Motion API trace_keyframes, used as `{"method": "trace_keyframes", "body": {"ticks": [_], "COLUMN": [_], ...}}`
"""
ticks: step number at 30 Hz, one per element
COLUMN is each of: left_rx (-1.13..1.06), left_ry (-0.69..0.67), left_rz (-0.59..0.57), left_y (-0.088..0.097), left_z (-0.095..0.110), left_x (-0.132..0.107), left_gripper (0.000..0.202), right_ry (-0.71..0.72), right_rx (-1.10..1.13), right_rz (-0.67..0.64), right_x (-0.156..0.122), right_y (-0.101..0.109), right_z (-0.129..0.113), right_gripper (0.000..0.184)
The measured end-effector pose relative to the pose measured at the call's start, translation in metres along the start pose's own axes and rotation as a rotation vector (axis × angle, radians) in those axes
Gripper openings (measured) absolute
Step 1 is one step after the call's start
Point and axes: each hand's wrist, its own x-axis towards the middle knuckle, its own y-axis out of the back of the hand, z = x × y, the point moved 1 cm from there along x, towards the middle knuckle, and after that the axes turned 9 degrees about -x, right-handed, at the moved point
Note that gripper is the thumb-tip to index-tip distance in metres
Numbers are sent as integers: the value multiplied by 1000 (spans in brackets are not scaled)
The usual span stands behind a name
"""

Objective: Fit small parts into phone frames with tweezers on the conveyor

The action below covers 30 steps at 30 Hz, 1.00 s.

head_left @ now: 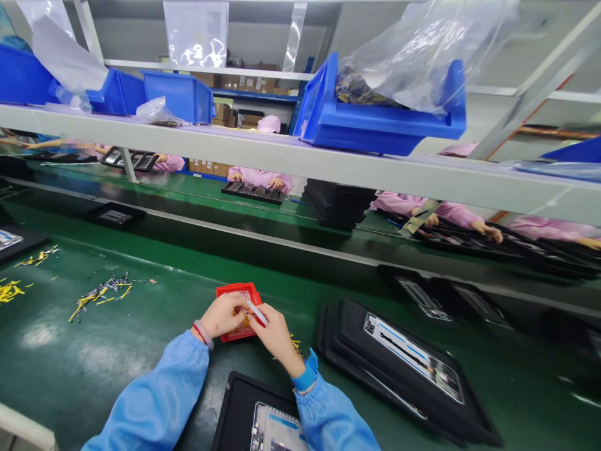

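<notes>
Two bare hands meet at lower centre of the frame, over a small red tray (235, 293) resting on the green bench (70, 351). The right hand (276, 335) pinches a white strip (258, 312) between thumb and forefinger, just above the tray. The left hand (220, 316) curls at the tray's near rim and seems to touch the strip's end; whether it grasps anything cannot be told. The step in hand appears to be peeling or separating the strip. Any next move would call for a steady, fine pinch that leaves the tray unmoved. A black tray (347, 326) bearing a phone frame lies lower right, yellow scraps (101, 294) at left, and pink sleeves (260, 177) across the belt
</notes>
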Motion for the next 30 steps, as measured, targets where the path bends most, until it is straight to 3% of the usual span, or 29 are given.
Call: {"method": "trace_keyframes", "body": {"ticks": [8, 14, 21, 24, 26, 30], "left_rx": [184, 206, 87, -5, -79, -281], "left_ry": [167, 186, 167, 143, 111, 46], "left_rz": [122, 154, 231, 249, 257, 230], "left_y": [7, 6, 1, 0, -3, -19], "left_z": [-10, 1, -1, -1, 4, 24], "left_x": [-1, -3, -4, -4, -6, -13], "left_gripper": [23, 23, 32, 20, 17, 30], "right_ry": [-96, -197, -284, -301, -312, -336], "right_rx": [124, 274, 397, 426, 440, 468], "right_rz": [24, 0, -33, -41, -36, -33], "right_x": [3, 2, -8, -15, -20, -32], "right_y": [9, 21, 38, 43, 45, 45], "right_z": [5, 8, 5, 4, 3, 0], "right_gripper": [9, 24, 30, 30, 31, 37]}}
